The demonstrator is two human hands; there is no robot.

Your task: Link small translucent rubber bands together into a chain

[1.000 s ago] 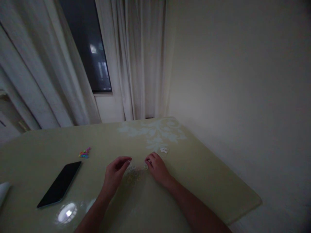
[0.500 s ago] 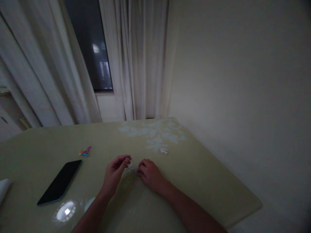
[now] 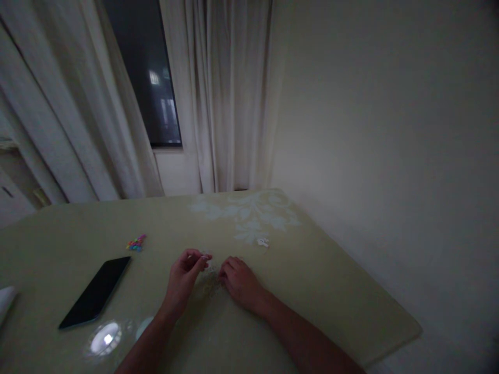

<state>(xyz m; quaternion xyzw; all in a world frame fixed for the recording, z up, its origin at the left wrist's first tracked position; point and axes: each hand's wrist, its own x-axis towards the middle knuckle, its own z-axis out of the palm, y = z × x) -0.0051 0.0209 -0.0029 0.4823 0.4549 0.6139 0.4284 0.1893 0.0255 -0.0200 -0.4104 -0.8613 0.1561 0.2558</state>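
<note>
My left hand (image 3: 187,270) is raised a little over the table, thumb and fingertips pinched on a tiny pale item too small to name. Close to its right, my right hand (image 3: 239,280) rests low with fingers curled down at the edge of a small pile of clear and pale bits (image 3: 211,283). Whatever its fingertips may hold is hidden. Beyond my right hand lies a little cluster of white pieces (image 3: 262,242). A heap of small multicoloured pieces (image 3: 136,243) sits farther left.
A black phone or tablet (image 3: 95,292) lies flat at the left of the greenish table (image 3: 331,291). A white object (image 3: 6,300) shows at the left edge. Curtains, a dark window and a wall stand behind.
The fingers of my left hand have shifted slightly around the tiny item. My right hand has barely moved.
</note>
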